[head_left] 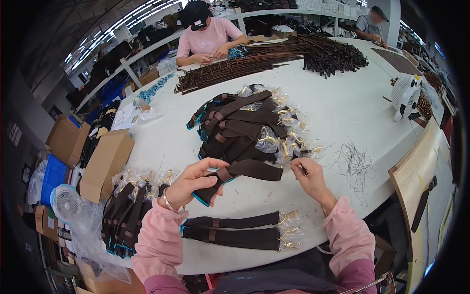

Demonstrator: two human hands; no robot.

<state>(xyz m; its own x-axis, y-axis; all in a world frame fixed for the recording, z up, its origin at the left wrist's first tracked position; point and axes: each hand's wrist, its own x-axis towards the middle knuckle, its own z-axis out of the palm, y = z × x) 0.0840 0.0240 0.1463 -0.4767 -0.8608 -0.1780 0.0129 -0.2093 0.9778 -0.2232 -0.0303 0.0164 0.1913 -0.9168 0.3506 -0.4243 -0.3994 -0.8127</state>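
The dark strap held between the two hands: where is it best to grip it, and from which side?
Probably at its two ends, as now: the left hand pinches the folded end of the strap from the left, the right hand takes the wrapped clasp end from the right. It is long, flat and limp, so a middle grip would let it sag.

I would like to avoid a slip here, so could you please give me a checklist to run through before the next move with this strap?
1. Left hand grips the strap at its folded end: ok.
2. Right hand pinches the other end: ok.
3. Strap lifted off the table: ok.
4. Clasp at the right end wrapped in plastic like those on the pile: cannot tell, fingers cover it.
5. Two straps lie flat by the near edge, apart from the held one: ok.
6. Loose threads lie apart from the strap: ok.
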